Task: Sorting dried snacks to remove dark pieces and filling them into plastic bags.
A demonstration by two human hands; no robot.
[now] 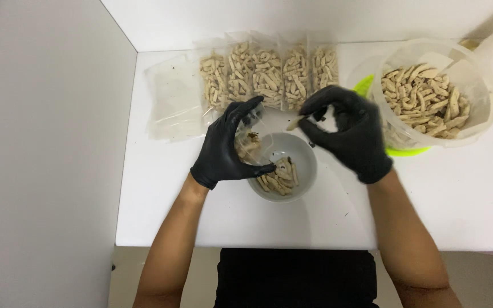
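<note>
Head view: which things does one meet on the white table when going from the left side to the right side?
Flat empty clear bags → left hand holding a clear bag → grey bowl with a few pale sticks → right hand pinching one stick → big clear tub full of pale sticks.

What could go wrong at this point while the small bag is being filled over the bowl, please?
The stick pinched in the right hand could miss the clear bag that the left hand holds open, and land on the white table. The bag's soft mouth may also fold shut. The right forearm lies near the big tub and could nudge it.
</note>
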